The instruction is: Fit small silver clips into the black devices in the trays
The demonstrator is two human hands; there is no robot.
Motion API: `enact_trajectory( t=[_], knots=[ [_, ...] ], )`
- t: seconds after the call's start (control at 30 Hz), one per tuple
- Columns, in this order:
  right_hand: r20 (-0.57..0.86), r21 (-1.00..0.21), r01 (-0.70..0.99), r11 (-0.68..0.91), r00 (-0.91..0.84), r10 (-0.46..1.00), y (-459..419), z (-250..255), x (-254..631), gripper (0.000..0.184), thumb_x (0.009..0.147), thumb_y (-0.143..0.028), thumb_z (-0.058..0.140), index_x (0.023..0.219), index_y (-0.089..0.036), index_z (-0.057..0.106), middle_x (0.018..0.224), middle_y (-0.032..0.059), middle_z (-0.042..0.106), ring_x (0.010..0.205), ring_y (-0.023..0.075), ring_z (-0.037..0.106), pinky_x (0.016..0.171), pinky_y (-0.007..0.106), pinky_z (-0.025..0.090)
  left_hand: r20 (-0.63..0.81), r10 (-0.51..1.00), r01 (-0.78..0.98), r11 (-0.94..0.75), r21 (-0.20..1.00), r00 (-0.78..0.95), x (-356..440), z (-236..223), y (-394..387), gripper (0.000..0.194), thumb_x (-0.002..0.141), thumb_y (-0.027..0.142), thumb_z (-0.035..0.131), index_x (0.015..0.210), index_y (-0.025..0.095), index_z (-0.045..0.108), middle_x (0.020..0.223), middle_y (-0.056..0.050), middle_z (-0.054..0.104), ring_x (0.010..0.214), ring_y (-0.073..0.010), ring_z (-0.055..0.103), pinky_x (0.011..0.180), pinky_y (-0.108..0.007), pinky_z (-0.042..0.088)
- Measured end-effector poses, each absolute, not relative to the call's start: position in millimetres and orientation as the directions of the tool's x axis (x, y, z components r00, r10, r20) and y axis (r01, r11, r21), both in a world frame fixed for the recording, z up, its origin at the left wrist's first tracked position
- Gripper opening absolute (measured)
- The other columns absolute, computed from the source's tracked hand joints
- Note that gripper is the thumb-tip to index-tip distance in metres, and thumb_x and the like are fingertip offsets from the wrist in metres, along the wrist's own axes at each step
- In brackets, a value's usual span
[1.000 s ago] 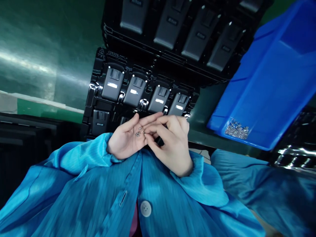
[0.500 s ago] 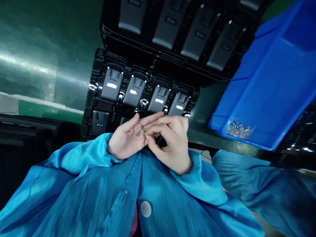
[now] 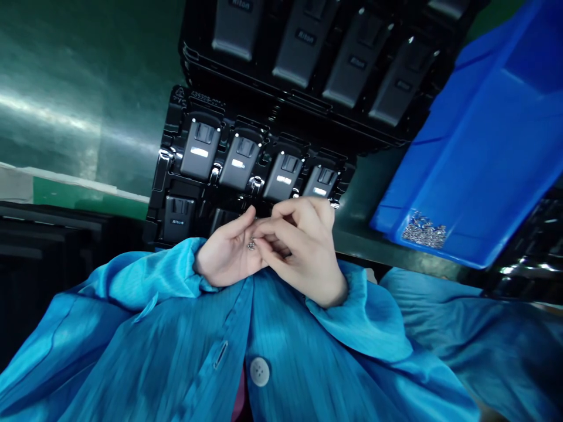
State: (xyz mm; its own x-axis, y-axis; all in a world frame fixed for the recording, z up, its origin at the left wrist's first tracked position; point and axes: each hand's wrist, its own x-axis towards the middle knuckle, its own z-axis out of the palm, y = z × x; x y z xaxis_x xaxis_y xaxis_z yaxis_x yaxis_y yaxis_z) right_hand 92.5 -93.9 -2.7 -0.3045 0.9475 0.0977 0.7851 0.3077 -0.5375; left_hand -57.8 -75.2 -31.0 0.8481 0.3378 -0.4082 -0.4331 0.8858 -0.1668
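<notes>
Small parts (image 3: 251,245) look shiny metal — the near tray (image 3: 175,124), glossy plastic.

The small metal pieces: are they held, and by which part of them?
The left hand carries the small metal pieces loose on its palm. The right hand is at them; whether it pinches one, and where, cannot be told.

"Riton" is borne by cases (image 3: 179,213) beside and beyond the left hand (image 3: 231,252), while characters on the tray (image 3: 175,120) are blurred.
</notes>
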Motion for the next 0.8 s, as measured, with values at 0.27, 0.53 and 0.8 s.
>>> enact_trajectory(
  t=[0.27,0.53,0.8],
  knots=[
    [0.081,-0.526,0.780,0.339,-0.351,0.933,-97,-2,94,0.009,0.085,-0.015,0.059,0.081,-0.022,0.062,0.092,0.0027,0.060,0.099,0.0220,0.050,0.088,0.041,0.039,-0.443,0.291,-0.388,0.910,-0.146,0.848,-56,-39,-77,0.065,0.105,0.039,0.012,0.090,0.015,0.071,0.076,-0.006,0.071,0.084,-0.0159,0.069,0.096,-0.032,0.045],
    [0.140,-0.523,0.848,0.083,-0.011,0.990,-114,-2,150,0.005,0.084,-0.018,0.066,0.084,-0.022,0.063,0.089,0.0017,0.057,0.092,0.0200,0.053,0.084,0.039,0.042,-0.510,0.094,-0.115,0.993,-0.009,0.855,-55,-62,-89,0.040,0.101,0.036,0.042,0.125,0.015,0.066,0.139,-0.014,0.059,0.133,-0.0229,0.053,0.119,-0.041,0.026],
    [0.059,-0.403,0.915,-0.008,0.035,0.998,-141,-44,173,0.004,0.084,-0.018,0.063,0.083,-0.022,0.064,0.088,0.0011,0.059,0.091,0.0208,0.054,0.083,0.040,0.041,-0.557,0.061,-0.066,0.998,0.010,0.828,-43,-63,-93,0.034,0.095,0.022,0.054,0.126,0.015,0.064,0.134,-0.016,0.061,0.127,-0.0243,0.058,0.118,-0.043,0.029]
  ],
)
